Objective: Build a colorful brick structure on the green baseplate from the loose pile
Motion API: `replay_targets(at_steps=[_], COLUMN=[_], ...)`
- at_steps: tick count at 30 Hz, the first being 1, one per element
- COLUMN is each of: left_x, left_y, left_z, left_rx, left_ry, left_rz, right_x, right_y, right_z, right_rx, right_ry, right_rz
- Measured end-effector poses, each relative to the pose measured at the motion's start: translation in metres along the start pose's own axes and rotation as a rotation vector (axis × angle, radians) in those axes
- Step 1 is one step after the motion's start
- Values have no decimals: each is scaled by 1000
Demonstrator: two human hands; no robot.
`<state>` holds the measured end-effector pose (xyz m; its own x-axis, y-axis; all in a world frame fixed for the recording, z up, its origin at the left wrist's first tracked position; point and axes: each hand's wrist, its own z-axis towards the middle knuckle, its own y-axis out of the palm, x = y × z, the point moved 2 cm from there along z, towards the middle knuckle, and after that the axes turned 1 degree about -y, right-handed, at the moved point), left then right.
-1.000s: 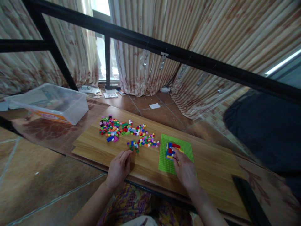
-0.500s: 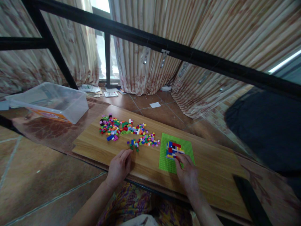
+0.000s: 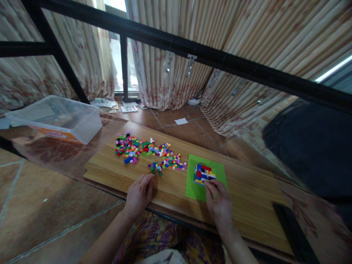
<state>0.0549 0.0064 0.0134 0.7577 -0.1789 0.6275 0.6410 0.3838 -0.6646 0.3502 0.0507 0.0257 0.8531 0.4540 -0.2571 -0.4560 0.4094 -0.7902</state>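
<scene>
My right hand [image 3: 220, 205] is at the near side of a small build of toy bricks [image 3: 202, 173] in red, blue, white and yellow. Thumb and fingertips are pinched together against its near edge; whatever is between them is too small to make out. Under the build lies a green studded baseplate [image 3: 193, 192]. My left hand [image 3: 139, 194] rests on the wooden board with its fingers curled and pressed together, just short of the loose bricks [image 3: 170, 161]. Its fingertips hide whatever they may hold.
More loose bricks [image 3: 128, 145] spread over the left part of the wooden board [image 3: 247, 194]. A clear plastic bin [image 3: 90, 123] stands at the far left. A black metal rail [image 3: 154, 35] crosses in front of the curtains. A dark flat bar [image 3: 293, 231] lies at the right end.
My right hand's fingertips have shifted slightly at the near edge of the brick build, and the dark red bit seen at them no longer shows. My left hand stays in place.
</scene>
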Motion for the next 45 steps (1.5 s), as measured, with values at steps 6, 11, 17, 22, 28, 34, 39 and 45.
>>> replay_targets(at_steps=[6,11,17,22,28,34,39,45], left_x=[-1,-1,2,2,1,-2,-2,-1], left_y=[1,1,-1,-1,0,1,1,1], left_z=[0,0,1,0,0,0,-1,-1], left_rx=[5,7,9,7,11,-4,3,13], left_ry=[1,0,-5,-6,2,-9,-1,14], left_rz=[8,1,0,16,29,23,21,27], right_x=[-2,-10,-15,-16,-18,-16,-15,-14], right_y=[2,0,0,0,-1,2,7,6], right_z=[1,5,4,2,3,1,-1,1], right_rx=[-14,1,54,77,73,69,75,78], right_ry=[-6,16,24,25,9,-4,9,17], right_rz=[35,62,53,48,40,72,84,65])
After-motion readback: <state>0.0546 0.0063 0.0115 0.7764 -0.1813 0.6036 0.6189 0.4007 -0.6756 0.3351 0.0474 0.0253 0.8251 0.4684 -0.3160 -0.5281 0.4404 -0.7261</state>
